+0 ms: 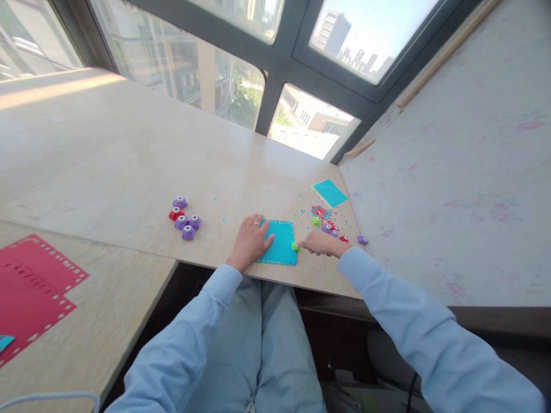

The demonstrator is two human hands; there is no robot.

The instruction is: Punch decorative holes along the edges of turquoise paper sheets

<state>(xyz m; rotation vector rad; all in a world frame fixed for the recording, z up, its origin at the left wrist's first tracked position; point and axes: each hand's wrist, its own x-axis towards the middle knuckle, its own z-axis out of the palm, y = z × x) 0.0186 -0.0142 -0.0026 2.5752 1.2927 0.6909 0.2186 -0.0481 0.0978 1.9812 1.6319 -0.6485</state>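
A blue sheet of paper (279,244) lies on the table in front of me, with small punched holes along its top and bottom edges. My left hand (253,241), a ring on one finger, rests flat on the sheet's left side with the fingers spread. At the sheet's right edge sits a green craft punch (295,246). My right hand (319,242) is closed, its fingertips at this punch. Behind the right hand lie another green punch (317,222), several purple and red punches (334,232) and a heap of red and blue paper bits (322,213).
Several purple and one red punch (188,232) stand in a cluster to the left. A blue paper piece (329,193) lies at the back right, near the wall (451,172). Red punched sheets (34,287) rest on the left counter. Windows (241,86) border the table's back.
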